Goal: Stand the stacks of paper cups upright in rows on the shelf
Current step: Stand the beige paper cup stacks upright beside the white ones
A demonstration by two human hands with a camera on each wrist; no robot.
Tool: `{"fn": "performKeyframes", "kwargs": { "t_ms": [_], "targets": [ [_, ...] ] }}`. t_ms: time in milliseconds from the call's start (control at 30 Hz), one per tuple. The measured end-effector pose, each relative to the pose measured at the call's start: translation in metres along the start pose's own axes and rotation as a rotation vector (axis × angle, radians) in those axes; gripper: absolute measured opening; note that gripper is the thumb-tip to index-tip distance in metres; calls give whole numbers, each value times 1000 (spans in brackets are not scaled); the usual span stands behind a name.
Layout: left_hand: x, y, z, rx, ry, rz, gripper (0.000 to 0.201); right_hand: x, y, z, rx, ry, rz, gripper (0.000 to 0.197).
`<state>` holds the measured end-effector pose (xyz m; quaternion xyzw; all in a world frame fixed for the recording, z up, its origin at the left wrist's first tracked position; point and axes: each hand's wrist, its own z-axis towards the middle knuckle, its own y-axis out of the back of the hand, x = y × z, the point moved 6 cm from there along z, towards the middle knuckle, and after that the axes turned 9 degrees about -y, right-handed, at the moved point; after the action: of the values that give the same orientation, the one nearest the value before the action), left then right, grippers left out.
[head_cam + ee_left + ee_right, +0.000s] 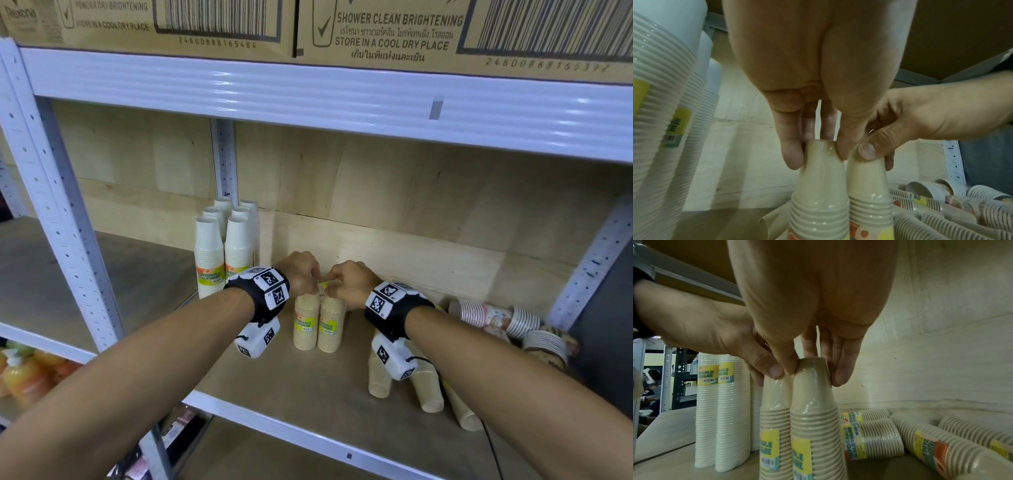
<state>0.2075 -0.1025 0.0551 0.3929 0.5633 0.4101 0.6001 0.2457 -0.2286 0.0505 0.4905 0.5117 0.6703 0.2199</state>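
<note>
Two beige cup stacks stand upright side by side, bases up, in the middle of the shelf. My left hand [307, 278] pinches the top of the left beige stack [305, 323] between thumb and fingers [792, 155]. My right hand [339, 282] grips the top of the right beige stack [331, 325] the same way, its fingers [840, 369] curled round it. The two stacks touch each other, as the left stack [819, 175] and the right stack [813, 394] show in the wrist views. Several white stacks [221, 250] stand in rows to the left rear.
Several beige stacks [426, 383] lie on their sides on the wooden shelf board [274, 387] under my right forearm. Patterned stacks [493, 315] lie at the far right by the upright post [589, 263]. Cardboard boxes [376, 31] sit on the shelf above.
</note>
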Motion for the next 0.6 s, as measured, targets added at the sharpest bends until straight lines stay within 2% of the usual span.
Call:
{"fn": "performKeyframes", "kwargs": {
  "t_ms": [133, 267, 433, 600],
  "targets": [
    [2, 2, 0, -22, 21, -8, 34, -1, 1, 1, 3, -7, -7, 29],
    [0, -4, 2, 42, -17, 20, 47, -2, 2, 1, 29, 2, 7, 27],
    [-1, -5, 5, 53, -37, 33, 36, -2, 4, 1, 48, 18, 11, 32],
    [0, 0, 7, 108, -3, 69, 38, -1, 6, -1, 85, 28, 5, 36]
  ]
}}
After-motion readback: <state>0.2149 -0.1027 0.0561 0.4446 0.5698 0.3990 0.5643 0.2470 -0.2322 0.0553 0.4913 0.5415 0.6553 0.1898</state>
